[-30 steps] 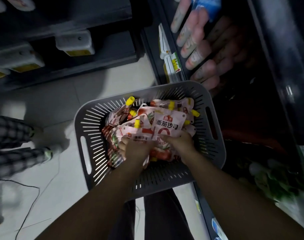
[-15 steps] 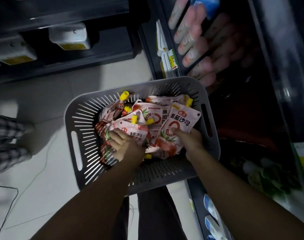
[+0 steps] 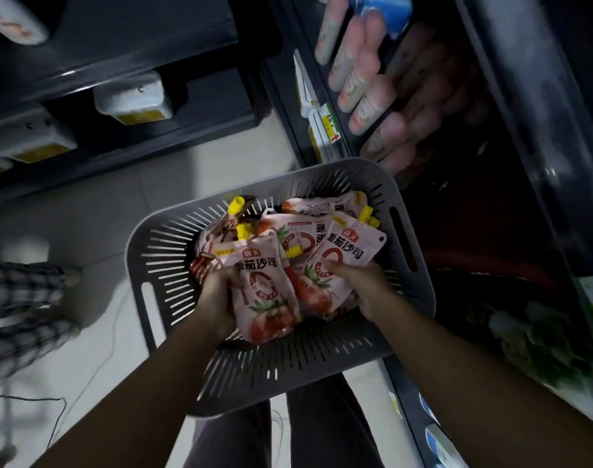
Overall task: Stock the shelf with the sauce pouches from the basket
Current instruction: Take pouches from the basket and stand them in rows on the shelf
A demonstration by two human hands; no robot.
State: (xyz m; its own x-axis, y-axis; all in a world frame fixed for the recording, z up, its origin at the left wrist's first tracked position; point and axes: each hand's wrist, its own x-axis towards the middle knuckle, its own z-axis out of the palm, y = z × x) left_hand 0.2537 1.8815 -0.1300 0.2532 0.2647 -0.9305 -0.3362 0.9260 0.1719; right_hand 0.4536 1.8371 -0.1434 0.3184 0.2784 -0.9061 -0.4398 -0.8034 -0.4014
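A grey slotted basket rests on my lap and holds several pink tomato sauce pouches with yellow caps. My left hand is shut on one pouch, lifted upright above the pile. My right hand is shut on a second pouch, tilted toward the basket's right side. More pouches lie loose behind them. The dark shelf stands to the right, its lower bay in deep shadow.
Pink tube-shaped packs fill the shelf level above the basket, with price tags on its edge. Another shelf unit with white tubs stands at the upper left. A person's checked sleeve is at the left. A cable lies on the tiled floor.
Both hands have raised their pouches out of the pile. The left pouch has turned upright and come forward; the right pouch has lifted toward the basket's right side.
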